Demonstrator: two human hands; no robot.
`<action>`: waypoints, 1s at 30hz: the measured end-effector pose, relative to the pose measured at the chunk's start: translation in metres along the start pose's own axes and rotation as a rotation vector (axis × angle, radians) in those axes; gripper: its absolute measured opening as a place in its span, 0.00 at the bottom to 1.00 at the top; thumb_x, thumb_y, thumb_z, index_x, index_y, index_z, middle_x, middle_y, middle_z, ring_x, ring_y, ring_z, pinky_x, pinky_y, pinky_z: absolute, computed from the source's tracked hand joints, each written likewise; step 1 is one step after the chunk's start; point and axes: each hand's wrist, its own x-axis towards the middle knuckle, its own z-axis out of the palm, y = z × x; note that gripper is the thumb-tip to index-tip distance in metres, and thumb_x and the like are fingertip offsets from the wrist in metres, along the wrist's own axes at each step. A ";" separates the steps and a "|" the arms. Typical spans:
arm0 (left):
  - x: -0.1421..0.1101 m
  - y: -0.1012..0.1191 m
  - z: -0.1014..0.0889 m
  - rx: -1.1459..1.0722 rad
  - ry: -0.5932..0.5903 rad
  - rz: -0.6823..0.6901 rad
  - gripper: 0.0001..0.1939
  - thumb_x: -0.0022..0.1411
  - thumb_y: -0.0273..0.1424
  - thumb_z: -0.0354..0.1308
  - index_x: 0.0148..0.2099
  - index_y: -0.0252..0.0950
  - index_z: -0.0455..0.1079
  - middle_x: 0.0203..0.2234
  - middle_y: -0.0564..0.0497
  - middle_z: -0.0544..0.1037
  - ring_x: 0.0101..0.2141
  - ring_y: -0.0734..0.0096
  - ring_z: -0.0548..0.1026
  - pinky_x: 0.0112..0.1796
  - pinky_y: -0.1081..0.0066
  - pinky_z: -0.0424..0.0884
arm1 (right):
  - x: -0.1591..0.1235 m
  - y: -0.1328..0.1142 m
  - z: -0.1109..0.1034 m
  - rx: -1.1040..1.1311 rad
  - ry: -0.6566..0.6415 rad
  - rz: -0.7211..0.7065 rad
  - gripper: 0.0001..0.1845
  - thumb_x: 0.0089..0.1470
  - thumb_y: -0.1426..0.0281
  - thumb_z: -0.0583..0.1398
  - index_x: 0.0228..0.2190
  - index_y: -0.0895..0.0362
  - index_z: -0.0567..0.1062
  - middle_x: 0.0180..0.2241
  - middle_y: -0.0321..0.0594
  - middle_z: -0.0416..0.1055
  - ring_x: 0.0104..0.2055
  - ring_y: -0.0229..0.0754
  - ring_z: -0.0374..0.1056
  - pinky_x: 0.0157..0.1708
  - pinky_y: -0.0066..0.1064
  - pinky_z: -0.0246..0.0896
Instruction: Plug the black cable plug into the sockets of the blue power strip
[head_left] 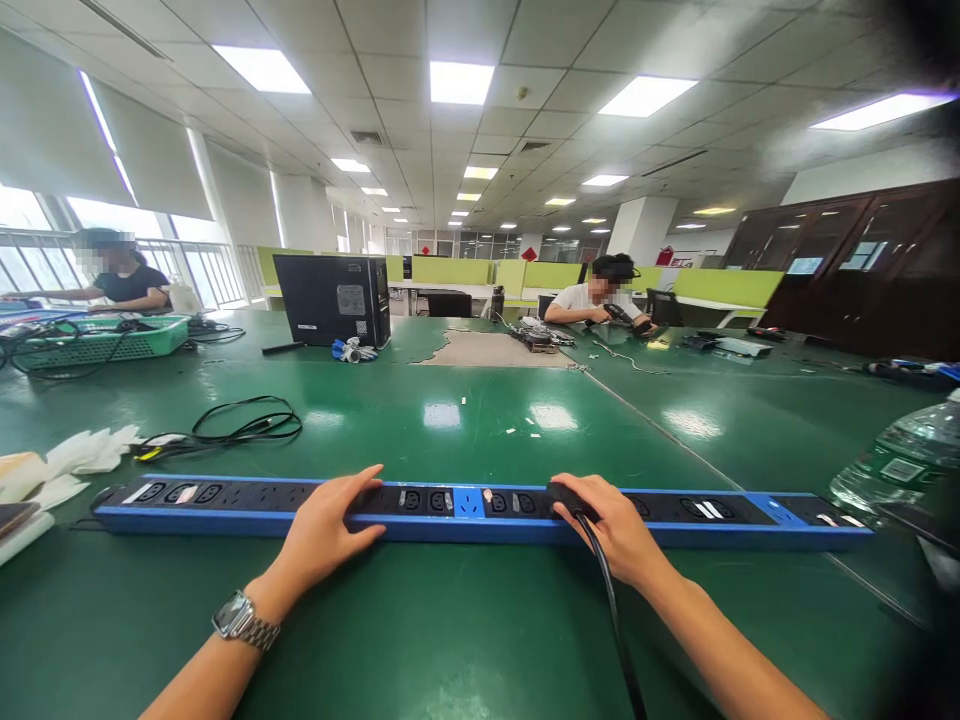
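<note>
We spread our left hand point(328, 528), thumb apart, over a blue-and-black power strip point(469, 503) lying sockets-up across the green table point(465, 620) before us, apparently to steady it, while our right hand point(613, 522) pinched a black plug point(559, 494) at its sockets, the cord point(610, 590) hanging toward us, likely out of the work. A coiled cable point(217, 438) lay beyond the left end, and a water bottle point(896, 468) crowded the right, the likeliest thing in our way

Long blue-black power strip point(420, 533), crosswise, face up; black plug point(559, 494) at its top, seating unclear; cord point(611, 600) trailing nearward.
</note>
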 end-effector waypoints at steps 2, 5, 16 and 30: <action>0.001 0.001 -0.001 -0.007 -0.001 -0.007 0.34 0.55 0.34 0.62 0.63 0.45 0.58 0.49 0.51 0.77 0.50 0.58 0.72 0.53 0.57 0.66 | 0.000 -0.001 0.001 -0.015 -0.023 -0.005 0.17 0.60 0.57 0.54 0.45 0.52 0.73 0.38 0.42 0.76 0.40 0.44 0.70 0.41 0.37 0.65; 0.003 0.009 -0.002 -0.035 0.022 0.011 0.32 0.57 0.37 0.61 0.62 0.43 0.59 0.48 0.49 0.77 0.49 0.58 0.73 0.52 0.56 0.67 | -0.005 -0.001 0.005 -0.046 -0.032 -0.021 0.17 0.60 0.59 0.54 0.46 0.52 0.72 0.40 0.43 0.75 0.41 0.44 0.69 0.43 0.38 0.64; 0.063 0.160 0.087 -0.150 -0.058 0.283 0.24 0.60 0.34 0.59 0.58 0.40 0.65 0.51 0.43 0.75 0.50 0.55 0.70 0.51 0.53 0.66 | -0.039 0.008 0.037 -0.421 0.123 0.080 0.40 0.50 0.49 0.59 0.59 0.57 0.60 0.59 0.51 0.63 0.60 0.58 0.58 0.56 0.52 0.53; 0.093 0.166 0.059 -0.199 0.245 0.242 0.14 0.68 0.34 0.51 0.54 0.41 0.69 0.45 0.47 0.78 0.46 0.62 0.73 0.49 0.62 0.67 | -0.037 0.006 0.038 -0.462 0.090 0.109 0.37 0.49 0.49 0.59 0.55 0.57 0.66 0.56 0.49 0.67 0.58 0.57 0.59 0.56 0.52 0.52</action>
